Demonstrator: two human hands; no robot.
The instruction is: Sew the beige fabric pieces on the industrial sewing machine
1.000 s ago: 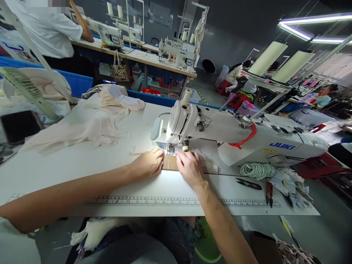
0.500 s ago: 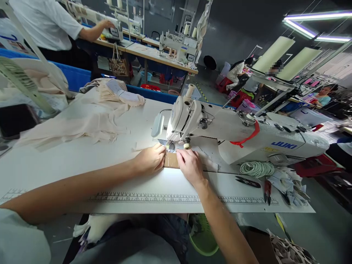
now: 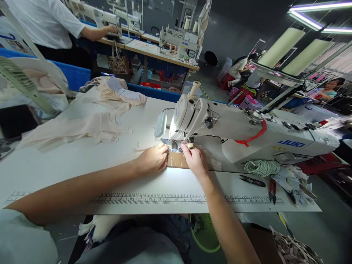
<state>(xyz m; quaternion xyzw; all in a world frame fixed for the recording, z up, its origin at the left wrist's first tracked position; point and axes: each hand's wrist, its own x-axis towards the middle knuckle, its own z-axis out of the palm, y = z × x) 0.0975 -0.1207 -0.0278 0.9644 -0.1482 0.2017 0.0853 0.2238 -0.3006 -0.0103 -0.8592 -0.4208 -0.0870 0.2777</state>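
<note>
In the head view, my left hand (image 3: 153,158) rests on the table just left of the needle area of a white sewing machine (image 3: 187,117). Its fingers are closed, and whatever they hold is hidden. My right hand (image 3: 196,160) is on the other side, its thumb and fingers drawn together by the round knob (image 3: 190,142) under the machine head. What lies between those fingertips is too small to make out. A brown plate (image 3: 178,160) shows between both hands. Light fabric (image 3: 214,163) lies under and beside the right hand.
Beige fabric pieces (image 3: 74,126) spread over the left of the table. A coil of pale cord (image 3: 261,167), black thread snips (image 3: 252,180), red-handled snips (image 3: 272,190) and scraps (image 3: 295,183) lie at right. A green basket (image 3: 206,234) stands below. A co-worker (image 3: 49,25) stands beyond.
The view has shifted slightly, moving the machine rightward in the picture. My right hand has moved a little away from my left and closer to the knob. My left hand stays beside the needle.
</note>
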